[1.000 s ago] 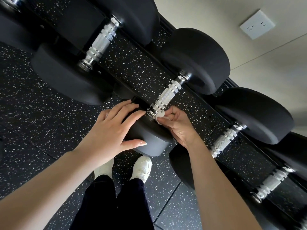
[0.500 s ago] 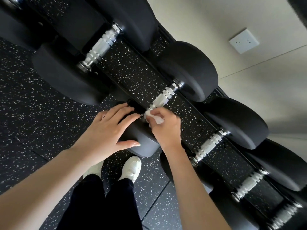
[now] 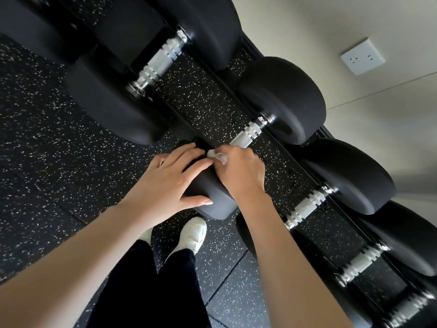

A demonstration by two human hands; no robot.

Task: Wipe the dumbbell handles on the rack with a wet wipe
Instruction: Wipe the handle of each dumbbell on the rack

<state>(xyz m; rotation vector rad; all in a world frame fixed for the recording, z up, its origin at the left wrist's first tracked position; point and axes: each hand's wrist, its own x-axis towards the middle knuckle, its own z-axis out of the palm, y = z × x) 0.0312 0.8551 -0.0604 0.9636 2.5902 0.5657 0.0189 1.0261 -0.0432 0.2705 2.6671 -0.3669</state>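
Black dumbbells with knurled silver handles lie side by side on a rack. My right hand (image 3: 241, 171) is curled over the near end of the middle dumbbell's handle (image 3: 247, 134), holding a crumpled white wet wipe (image 3: 216, 156) against it. Only a corner of the wipe shows past my fingers. My left hand (image 3: 170, 183) rests flat, fingers spread, on that dumbbell's near black head (image 3: 212, 197). Another handle (image 3: 160, 62) lies to the upper left, and a third handle (image 3: 307, 207) to the lower right.
The rack's black rail (image 3: 295, 157) runs diagonally under the handles. Speckled black rubber flooring (image 3: 47, 143) lies below. My white shoes (image 3: 192, 234) stand close under the rack. A beige wall with a white socket (image 3: 361, 58) is behind the rack.
My right hand slid with the wipe from the handle's near collar a little up the handle. My left hand stayed on the dumbbell head. The view shifted slightly.
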